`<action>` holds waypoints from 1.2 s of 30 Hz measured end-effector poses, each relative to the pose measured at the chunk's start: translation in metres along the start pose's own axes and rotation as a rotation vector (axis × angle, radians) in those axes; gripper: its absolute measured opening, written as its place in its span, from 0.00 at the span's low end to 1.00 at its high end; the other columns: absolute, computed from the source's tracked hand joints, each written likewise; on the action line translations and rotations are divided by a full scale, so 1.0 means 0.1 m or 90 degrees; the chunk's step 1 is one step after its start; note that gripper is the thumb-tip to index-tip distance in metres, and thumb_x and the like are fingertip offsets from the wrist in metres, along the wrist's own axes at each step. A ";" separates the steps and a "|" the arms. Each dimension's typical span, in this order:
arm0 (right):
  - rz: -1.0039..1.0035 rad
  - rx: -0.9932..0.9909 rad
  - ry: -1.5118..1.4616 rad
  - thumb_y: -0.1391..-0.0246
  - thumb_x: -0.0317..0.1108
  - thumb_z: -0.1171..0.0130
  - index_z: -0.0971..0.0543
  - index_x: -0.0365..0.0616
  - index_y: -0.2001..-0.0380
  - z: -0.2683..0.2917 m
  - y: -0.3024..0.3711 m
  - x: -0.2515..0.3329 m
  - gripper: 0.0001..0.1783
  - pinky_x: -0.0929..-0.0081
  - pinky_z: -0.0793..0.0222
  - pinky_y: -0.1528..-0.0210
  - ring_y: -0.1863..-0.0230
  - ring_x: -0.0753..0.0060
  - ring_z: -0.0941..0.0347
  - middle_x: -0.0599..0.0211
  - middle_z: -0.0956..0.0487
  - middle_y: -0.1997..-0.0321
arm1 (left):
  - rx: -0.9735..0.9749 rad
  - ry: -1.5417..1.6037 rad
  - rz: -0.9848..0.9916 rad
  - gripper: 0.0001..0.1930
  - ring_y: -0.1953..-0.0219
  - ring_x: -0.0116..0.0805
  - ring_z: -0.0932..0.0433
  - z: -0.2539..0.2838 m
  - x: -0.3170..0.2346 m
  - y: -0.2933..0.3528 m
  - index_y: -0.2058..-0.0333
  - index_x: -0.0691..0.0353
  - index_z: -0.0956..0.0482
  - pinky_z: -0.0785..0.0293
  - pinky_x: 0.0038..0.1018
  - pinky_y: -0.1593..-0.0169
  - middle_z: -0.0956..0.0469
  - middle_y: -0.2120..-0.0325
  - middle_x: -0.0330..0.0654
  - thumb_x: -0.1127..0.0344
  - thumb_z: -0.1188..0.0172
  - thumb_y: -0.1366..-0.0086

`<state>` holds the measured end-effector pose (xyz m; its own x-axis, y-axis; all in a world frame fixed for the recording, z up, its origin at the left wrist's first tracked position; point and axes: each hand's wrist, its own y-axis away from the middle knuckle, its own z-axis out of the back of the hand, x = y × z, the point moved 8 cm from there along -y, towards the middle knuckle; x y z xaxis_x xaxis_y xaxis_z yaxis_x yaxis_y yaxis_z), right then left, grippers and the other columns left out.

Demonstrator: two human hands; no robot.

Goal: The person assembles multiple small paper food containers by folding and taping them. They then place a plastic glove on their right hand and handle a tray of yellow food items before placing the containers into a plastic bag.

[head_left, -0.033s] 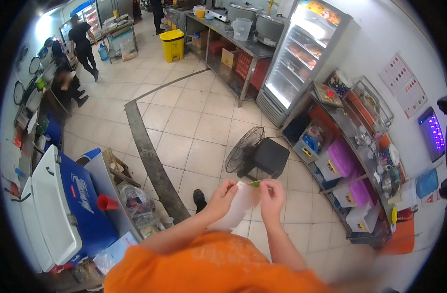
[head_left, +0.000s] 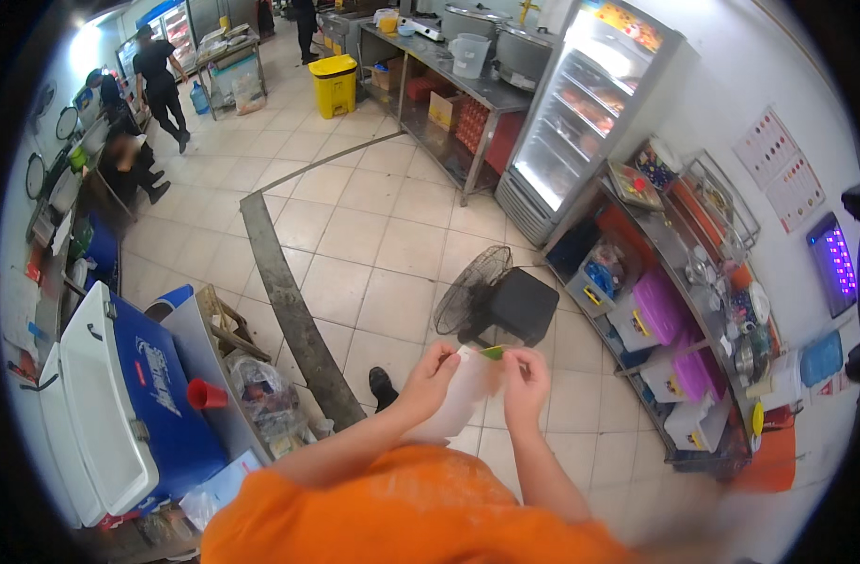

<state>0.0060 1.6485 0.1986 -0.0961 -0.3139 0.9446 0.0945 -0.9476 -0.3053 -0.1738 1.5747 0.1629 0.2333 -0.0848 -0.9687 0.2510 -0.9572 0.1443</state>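
In front of my orange shirt, my left hand grips the top left edge of a white sheet, which looks like paper or a flat bag and hangs down toward my waist. Across from it, my right hand is closed in a pinch at the top right. Between the hands, along the upper edge, shows a small green-and-yellow piece. Whether it is part of the sheet or a separate thing I cannot tell. The right fingertips hide what they pinch.
Ahead on the tiled floor stands a black fan. A blue-and-white cooler with a red cup beside it is at left. Metal shelving with lidded bins lines the right, near a glass-door fridge. Several people are at the far left.
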 end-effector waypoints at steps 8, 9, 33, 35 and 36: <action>-0.447 0.156 -0.572 0.33 0.37 0.40 0.23 0.51 0.47 -1.46 -0.88 -0.23 0.13 0.72 0.25 0.52 0.48 0.74 0.21 0.73 0.18 0.47 | -0.045 -0.021 -0.143 0.10 0.58 0.30 0.20 0.66 -0.81 -1.11 0.52 0.65 0.22 0.25 0.29 0.52 0.16 0.59 0.44 0.65 0.44 0.25; -0.460 0.173 -0.574 0.33 0.35 0.40 0.23 0.51 0.46 -1.65 -1.01 -0.17 0.14 0.72 0.25 0.52 0.48 0.74 0.21 0.72 0.18 0.46 | -0.061 -0.019 -0.150 0.10 0.58 0.31 0.19 0.83 -0.92 -1.19 0.52 0.65 0.23 0.25 0.29 0.51 0.16 0.59 0.44 0.65 0.44 0.25; -0.265 1.129 -0.469 0.43 0.17 0.37 0.21 0.38 0.48 -4.27 -0.88 0.82 0.18 0.68 0.26 0.43 0.47 0.69 0.22 0.63 0.19 0.47 | -0.927 -0.119 -0.395 0.04 0.40 0.43 0.20 1.84 -1.60 0.10 0.60 0.69 0.24 0.19 0.30 0.47 0.17 0.49 0.53 0.78 0.39 0.31; -0.207 1.241 -0.447 0.41 0.20 0.36 0.23 0.39 0.46 -4.15 -0.65 0.88 0.19 0.68 0.28 0.39 0.43 0.68 0.24 0.63 0.20 0.44 | -1.052 -0.147 -0.339 0.04 0.42 0.43 0.18 1.53 -1.49 0.29 0.59 0.68 0.22 0.19 0.31 0.47 0.19 0.45 0.53 0.76 0.39 0.31; -0.194 1.273 -0.452 0.40 0.21 0.36 0.24 0.39 0.45 -4.08 -0.57 0.90 0.20 0.68 0.29 0.37 0.41 0.68 0.24 0.62 0.21 0.43 | -1.103 -0.167 -0.340 0.04 0.43 0.43 0.18 1.35 -1.46 0.38 0.59 0.68 0.21 0.19 0.31 0.47 0.19 0.43 0.53 0.75 0.39 0.31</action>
<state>-0.4120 1.6497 0.2518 -0.0600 0.3179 0.9462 0.8480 0.5163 -0.1197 -0.3249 1.5137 0.2821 -0.2818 -0.1012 -0.9541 0.8562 0.4224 -0.2977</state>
